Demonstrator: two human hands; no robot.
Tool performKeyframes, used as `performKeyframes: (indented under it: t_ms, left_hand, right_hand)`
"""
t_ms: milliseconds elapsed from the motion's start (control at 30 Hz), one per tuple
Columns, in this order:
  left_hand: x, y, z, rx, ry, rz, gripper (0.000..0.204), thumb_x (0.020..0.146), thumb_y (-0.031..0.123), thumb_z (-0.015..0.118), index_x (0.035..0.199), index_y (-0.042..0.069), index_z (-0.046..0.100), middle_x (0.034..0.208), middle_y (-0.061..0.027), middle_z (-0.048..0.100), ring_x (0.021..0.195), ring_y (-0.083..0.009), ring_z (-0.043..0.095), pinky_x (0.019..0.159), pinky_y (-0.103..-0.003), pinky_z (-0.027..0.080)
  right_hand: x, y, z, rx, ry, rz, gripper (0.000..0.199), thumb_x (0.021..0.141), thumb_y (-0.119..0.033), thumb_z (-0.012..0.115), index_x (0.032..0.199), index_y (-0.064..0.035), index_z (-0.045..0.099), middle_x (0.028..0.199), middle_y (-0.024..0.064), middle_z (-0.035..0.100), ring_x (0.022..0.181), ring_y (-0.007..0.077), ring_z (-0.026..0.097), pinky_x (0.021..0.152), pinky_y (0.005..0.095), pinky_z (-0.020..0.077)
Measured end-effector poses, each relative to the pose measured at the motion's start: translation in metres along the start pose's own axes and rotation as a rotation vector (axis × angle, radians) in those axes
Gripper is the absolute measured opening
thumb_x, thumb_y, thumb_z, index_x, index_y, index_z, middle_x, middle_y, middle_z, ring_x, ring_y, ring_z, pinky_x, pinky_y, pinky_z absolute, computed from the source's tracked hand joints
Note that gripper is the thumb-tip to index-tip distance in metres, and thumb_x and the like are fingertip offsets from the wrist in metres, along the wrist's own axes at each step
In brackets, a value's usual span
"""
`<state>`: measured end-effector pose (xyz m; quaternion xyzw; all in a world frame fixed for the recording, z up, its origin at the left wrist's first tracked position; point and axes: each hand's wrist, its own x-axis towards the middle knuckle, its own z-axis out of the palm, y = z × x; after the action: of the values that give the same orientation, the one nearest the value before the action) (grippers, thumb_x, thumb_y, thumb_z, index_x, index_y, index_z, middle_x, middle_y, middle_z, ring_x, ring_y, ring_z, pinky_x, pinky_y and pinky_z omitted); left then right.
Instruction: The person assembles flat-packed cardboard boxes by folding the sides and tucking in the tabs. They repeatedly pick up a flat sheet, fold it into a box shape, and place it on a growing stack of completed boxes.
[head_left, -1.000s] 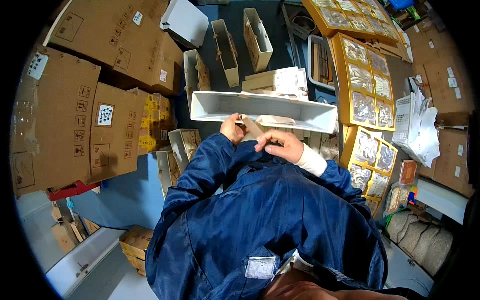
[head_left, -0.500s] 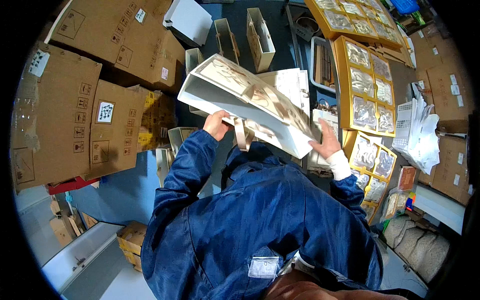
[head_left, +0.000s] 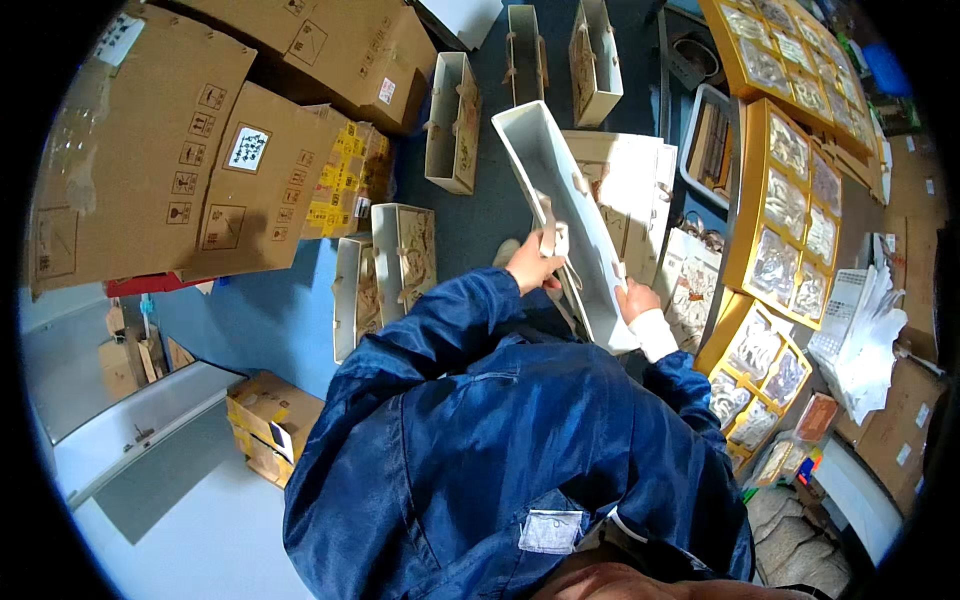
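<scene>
A long, open-topped cream gift box (head_left: 592, 255) with a pale grey inside is held tilted in front of me, its far end raised. My left hand (head_left: 535, 267) is closed on its left side, beside a beige ribbon handle (head_left: 548, 230). My right hand (head_left: 637, 299) grips its right wall near the close end, fingers curled over the edge. Several similar boxes stand upright on the blue floor, among them a box (head_left: 453, 130) beyond my left arm and a box (head_left: 403, 250) nearer to it. Larger cream panels or boxes (head_left: 640, 180) lie just right of the held box.
Big brown cartons (head_left: 120, 150) are stacked at the left. Along the right side runs a table with yellow compartment trays (head_left: 752, 190) of bagged pale pieces. A white-rimmed bin (head_left: 688, 158) with brown pieces stands beside it. A small taped carton (head_left: 265, 400) is at the lower left.
The gift box has turned from lying crosswise to pointing away, its opening now facing up. Both hands came closer together, and my right hand closed on its edge. The whole view has shifted.
</scene>
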<state>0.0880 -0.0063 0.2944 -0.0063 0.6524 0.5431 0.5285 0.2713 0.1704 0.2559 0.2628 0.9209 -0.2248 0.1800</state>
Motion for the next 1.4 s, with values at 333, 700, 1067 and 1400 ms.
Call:
performKeyframes:
  t_ms: [333,700,1067,1400]
  left_hand:
    - [0.049,-0.038,-0.113,-0.382,0.271,-0.160,0.031,0.095,0.025,0.042,0.116,0.004,0.051,0.098,-0.0093,0.060,0.086,-0.0204,0.059,0.073,-0.036,0.051]
    - [0.187,-0.112,-0.235,-0.288,0.198,-0.080,0.036,0.096,0.019,0.041,0.126,0.000,0.039,0.121,-0.0138,0.051,0.105,-0.0307,0.056,0.090,-0.041,0.048]
    - [0.260,-0.210,-0.340,-0.271,0.451,-0.267,0.044,0.092,0.026,0.051,0.125,0.000,0.040,0.132,-0.0104,0.036,0.110,-0.0322,0.048,0.093,-0.042,0.046]
    - [0.265,-0.273,-0.426,0.914,0.465,0.044,0.040,0.077,0.005,0.066,0.113,0.002,0.049,0.112,-0.0119,0.051,0.097,-0.0230,0.051,0.075,-0.037,0.047]
  right_hand:
    - [0.049,-0.033,0.080,0.318,-0.104,0.080,0.034,0.083,-0.032,0.051,0.097,-0.0022,0.059,0.087,0.0231,0.063,0.085,0.0405,0.059,0.075,0.0478,0.0468]
    - [0.162,-0.139,0.326,0.521,-0.085,0.261,0.028,0.086,-0.027,0.049,0.091,-0.0011,0.057,0.078,0.0225,0.063,0.075,0.0391,0.061,0.066,0.0478,0.0486]
    - [0.215,-0.112,0.368,0.891,-0.253,0.171,0.037,0.081,-0.015,0.052,0.118,-0.0074,0.052,0.095,0.0222,0.062,0.088,0.0336,0.061,0.078,0.0405,0.0486]
    - [0.191,0.271,0.424,0.464,0.132,0.812,0.039,0.081,-0.016,0.056,0.119,-0.0097,0.053,0.117,0.0154,0.056,0.109,0.0294,0.053,0.095,0.0345,0.0405]
